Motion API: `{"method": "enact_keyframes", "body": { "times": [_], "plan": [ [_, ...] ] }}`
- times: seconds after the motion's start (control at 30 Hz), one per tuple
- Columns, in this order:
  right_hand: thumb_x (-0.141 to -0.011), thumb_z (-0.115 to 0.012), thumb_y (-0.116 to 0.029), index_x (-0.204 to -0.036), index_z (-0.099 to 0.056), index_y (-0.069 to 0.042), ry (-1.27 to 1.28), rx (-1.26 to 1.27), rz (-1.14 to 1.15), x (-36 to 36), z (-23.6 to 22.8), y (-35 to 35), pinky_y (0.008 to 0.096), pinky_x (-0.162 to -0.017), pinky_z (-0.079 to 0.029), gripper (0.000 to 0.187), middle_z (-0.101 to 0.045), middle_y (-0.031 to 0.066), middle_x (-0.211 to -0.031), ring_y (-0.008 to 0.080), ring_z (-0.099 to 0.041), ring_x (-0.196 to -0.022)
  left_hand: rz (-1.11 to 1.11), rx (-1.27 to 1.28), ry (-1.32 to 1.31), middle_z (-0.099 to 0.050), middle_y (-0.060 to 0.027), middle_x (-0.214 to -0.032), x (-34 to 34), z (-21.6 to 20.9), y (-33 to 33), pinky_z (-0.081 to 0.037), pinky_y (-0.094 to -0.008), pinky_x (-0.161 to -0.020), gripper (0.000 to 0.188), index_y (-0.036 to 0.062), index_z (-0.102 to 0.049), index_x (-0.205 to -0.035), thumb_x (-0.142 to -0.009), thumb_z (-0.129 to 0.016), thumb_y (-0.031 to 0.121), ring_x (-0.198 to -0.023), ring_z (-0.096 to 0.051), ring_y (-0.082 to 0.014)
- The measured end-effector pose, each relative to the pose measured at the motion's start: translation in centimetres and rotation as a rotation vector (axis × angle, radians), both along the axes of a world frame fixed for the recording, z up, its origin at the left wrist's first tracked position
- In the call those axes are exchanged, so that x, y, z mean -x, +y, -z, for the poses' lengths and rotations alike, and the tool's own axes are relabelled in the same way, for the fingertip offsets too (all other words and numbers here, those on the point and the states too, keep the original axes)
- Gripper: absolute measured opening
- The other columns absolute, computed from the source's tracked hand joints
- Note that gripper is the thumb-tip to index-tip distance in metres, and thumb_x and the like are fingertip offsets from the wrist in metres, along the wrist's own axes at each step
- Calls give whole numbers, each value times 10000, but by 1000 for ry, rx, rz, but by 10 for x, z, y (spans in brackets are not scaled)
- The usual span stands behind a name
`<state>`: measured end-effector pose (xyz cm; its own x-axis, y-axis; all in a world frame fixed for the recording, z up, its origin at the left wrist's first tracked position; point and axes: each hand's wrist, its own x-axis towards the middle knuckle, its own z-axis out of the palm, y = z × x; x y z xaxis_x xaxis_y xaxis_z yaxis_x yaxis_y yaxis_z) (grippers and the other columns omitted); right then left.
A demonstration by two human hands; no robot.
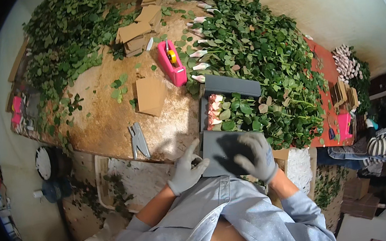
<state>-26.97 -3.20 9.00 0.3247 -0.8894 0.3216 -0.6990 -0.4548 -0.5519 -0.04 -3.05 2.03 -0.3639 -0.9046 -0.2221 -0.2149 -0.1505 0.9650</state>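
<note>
Rose bunch [232,113] is laid in the dark grey folding holder, between far panel [232,86] and near panel [214,148], pale pink heads [214,111] at the left end, leaves and stems to the right.

Risks, as judged:
- Petals could be bruised if the near panel were pressed over too hard or off-line; heads sit close to the holder's left edge.
- Leaves could be pinched or torn, since the bunch's right side runs into the big leafy rose pile [272,50]; neighbouring stems could be dragged along too.
- Holder could be skewed if pushed from one side only.
- Stapler [138,140] is set near the table's front edge and could be knocked off by a left elbow swing.

Pose: left gloved hand [188,170] is held at the near panel's left edge, index extended forward, thumb toward the panel; no grasp is seen. Right gloved hand [259,158] is held over the panel's right part, fingers spread and bent, unclenched, nothing gripped. Fingertip contact can't be confirmed.
</note>
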Motion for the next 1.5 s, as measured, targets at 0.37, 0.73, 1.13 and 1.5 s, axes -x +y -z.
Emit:
{"method": "enact_keyframes", "body": {
  "times": [0.37,0.73,1.13,1.5],
  "plan": [
    [-894,-708,-181,-1043,-671,-116,494,267,103,16,-42,-79,435,-797,-506,166,-645,77,-968,302,-628,-901,-97,515,148,-695,-141,-1038,30,-53,-44,-540,-299,-801,310,-15,-592,-1264,-963,-617,54,-889,-679,-176],
    [-904,-681,-214,-1105,-646,-84,613,44,197,19,38,-194,466,-909,-500,242,-648,126,-1154,342,-613,-1094,547,436,-740,-409,-132,-1614,85,15,-130,-414,-458,-1139,490,51,-555,-1440,-1036,-473,316,-1323,-554,-349],
    [-833,-746,-244,-1264,-603,-100,485,105,79,-4,50,-188,483,-938,-451,476,-603,143,-1156,344,-575,-1094,413,530,-692,-617,-153,-1390,85,23,-117,-455,-438,-1020,358,60,-679,-1214,-1022,-467,275,-1183,-591,-338],
    [-844,-626,-136,-1011,-613,-108,761,98,21,1,46,-148,435,-755,-536,170,-619,116,-1020,310,-632,-952,751,555,-864,-637,-107,-1385,85,18,-127,-442,-413,-1033,388,87,-709,-1227,-1026,-435,274,-1194,-590,-244]
  ]
}}
